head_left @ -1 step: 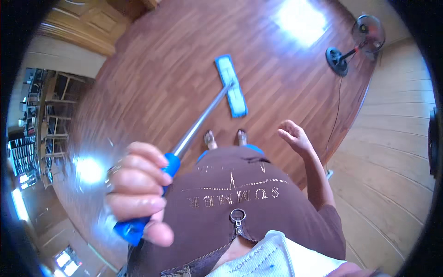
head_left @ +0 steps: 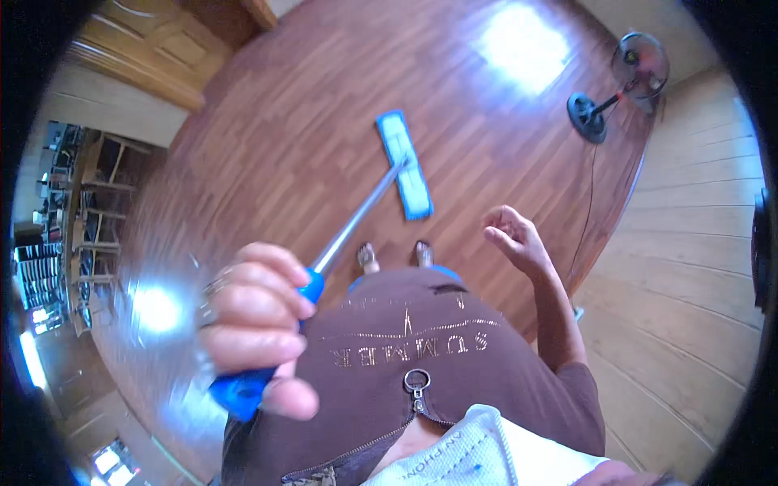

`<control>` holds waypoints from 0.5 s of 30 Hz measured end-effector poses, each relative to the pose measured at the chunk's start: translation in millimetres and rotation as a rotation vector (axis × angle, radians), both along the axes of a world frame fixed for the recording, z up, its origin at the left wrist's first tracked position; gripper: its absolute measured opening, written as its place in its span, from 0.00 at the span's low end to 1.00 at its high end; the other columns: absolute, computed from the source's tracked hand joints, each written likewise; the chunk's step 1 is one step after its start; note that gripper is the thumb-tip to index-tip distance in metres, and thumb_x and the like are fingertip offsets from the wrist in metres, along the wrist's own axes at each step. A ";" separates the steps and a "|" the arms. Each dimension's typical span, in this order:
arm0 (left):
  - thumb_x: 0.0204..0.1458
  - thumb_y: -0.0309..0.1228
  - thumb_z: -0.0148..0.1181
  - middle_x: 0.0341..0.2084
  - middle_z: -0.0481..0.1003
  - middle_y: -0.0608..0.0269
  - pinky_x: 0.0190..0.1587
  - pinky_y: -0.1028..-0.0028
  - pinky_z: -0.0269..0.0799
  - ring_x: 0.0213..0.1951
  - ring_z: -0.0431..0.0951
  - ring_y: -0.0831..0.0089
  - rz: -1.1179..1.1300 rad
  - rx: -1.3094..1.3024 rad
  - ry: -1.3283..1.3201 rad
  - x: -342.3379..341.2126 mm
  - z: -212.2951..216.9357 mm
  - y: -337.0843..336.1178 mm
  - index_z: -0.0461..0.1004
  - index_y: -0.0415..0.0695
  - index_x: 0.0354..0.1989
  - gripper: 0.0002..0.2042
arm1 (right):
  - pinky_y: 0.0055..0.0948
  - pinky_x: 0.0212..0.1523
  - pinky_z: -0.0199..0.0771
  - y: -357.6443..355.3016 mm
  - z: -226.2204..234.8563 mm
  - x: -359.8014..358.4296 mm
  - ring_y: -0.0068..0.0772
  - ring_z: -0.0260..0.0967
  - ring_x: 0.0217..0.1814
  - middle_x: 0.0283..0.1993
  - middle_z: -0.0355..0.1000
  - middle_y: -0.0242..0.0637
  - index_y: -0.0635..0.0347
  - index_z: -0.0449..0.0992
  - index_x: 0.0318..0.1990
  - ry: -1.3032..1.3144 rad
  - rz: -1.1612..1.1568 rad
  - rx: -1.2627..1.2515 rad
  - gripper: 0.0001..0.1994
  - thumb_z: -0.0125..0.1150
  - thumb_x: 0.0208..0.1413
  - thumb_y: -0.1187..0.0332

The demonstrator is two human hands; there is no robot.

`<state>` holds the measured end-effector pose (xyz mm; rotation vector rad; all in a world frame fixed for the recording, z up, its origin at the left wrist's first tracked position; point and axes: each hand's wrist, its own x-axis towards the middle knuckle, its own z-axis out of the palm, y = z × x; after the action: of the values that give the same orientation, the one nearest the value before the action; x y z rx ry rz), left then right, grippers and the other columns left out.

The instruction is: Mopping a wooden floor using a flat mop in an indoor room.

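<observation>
The person's left hand [head_left: 255, 320] is closed tight around the blue grip [head_left: 243, 393] of a long mop [head_left: 349, 229]. The thumb is at the low end of the picture. The shiny pole goes up and to the right, to the flat blue mop head [head_left: 413, 178]. That part lies on the brown wood floor [head_left: 300, 121], just past the person's two feet [head_left: 424, 253]. The right hand [head_left: 519, 239] is up in the air on the other side, half open with its fingers bent, and nothing can be seen in it. A black standing fan [head_left: 587, 117] is far off by the pale wall [head_left: 681, 219], and a bright patch of light [head_left: 525, 47] shines on the floor.
</observation>
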<state>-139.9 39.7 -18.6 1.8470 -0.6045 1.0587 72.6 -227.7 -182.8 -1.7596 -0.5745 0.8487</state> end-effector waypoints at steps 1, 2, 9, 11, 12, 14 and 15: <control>0.48 0.55 0.60 0.20 0.65 0.70 0.32 0.69 0.68 0.23 0.70 0.75 -0.033 0.026 0.005 19.5 -1.0 6.6 0.68 0.47 0.32 0.22 | 0.26 0.44 0.67 27.2 40.1 10.5 0.23 0.66 0.41 0.40 0.71 0.34 0.62 0.72 0.42 -0.206 0.045 0.182 0.18 0.64 0.52 0.58; 0.47 0.51 0.64 0.21 0.67 0.69 0.34 0.67 0.69 0.24 0.71 0.74 -0.041 -0.040 -0.002 32.4 -8.6 0.8 0.69 0.46 0.33 0.20 | 0.29 0.46 0.67 35.5 74.4 4.7 0.27 0.67 0.44 0.42 0.71 0.37 0.63 0.72 0.44 -0.394 0.074 0.335 0.21 0.65 0.50 0.57; 0.36 0.27 0.70 0.22 0.72 0.58 0.32 0.69 0.65 0.28 0.73 0.63 -0.209 -0.226 0.522 144.4 -89.2 -32.9 0.72 0.40 0.27 0.12 | 0.40 0.47 0.69 49.1 195.6 -18.6 0.44 0.71 0.48 0.47 0.72 0.47 0.57 0.74 0.48 -1.252 0.203 0.721 0.24 0.69 0.44 0.58; 0.36 0.27 0.68 0.23 0.72 0.54 0.32 0.67 0.65 0.28 0.72 0.59 -0.144 0.005 0.483 167.4 -108.7 -29.3 0.72 0.40 0.27 0.11 | 0.37 0.42 0.70 47.6 185.0 -8.8 0.42 0.73 0.43 0.45 0.73 0.47 0.56 0.74 0.48 -1.242 0.202 0.669 0.23 0.70 0.43 0.62; 0.36 0.29 0.68 0.23 0.71 0.52 0.33 0.65 0.65 0.27 0.71 0.56 -0.114 0.046 0.580 173.5 -141.0 -28.4 0.72 0.40 0.26 0.11 | 0.36 0.36 0.71 41.6 177.4 -8.6 0.41 0.74 0.38 0.40 0.74 0.46 0.57 0.74 0.44 -1.186 0.149 0.742 0.20 0.71 0.43 0.65; 0.38 0.37 0.69 0.20 0.70 0.53 0.30 0.63 0.65 0.26 0.71 0.57 -0.244 0.072 0.628 183.2 -188.2 -30.8 0.71 0.40 0.24 0.15 | 0.35 0.33 0.72 24.1 175.6 -23.2 0.40 0.74 0.35 0.37 0.74 0.45 0.57 0.71 0.36 -1.076 0.007 0.802 0.15 0.70 0.44 0.65; 0.39 0.40 0.69 0.20 0.70 0.53 0.28 0.63 0.64 0.25 0.71 0.57 -0.254 0.150 0.640 187.4 -208.2 -34.5 0.71 0.41 0.24 0.17 | 0.34 0.31 0.72 14.5 177.6 -28.0 0.40 0.74 0.32 0.33 0.74 0.41 0.56 0.65 0.30 -1.172 -0.032 0.766 0.16 0.71 0.44 0.64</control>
<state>47.6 5.1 -226.8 2.0286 -0.5166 0.2275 44.6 -213.2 -5.2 -1.3622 -1.3830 -0.5181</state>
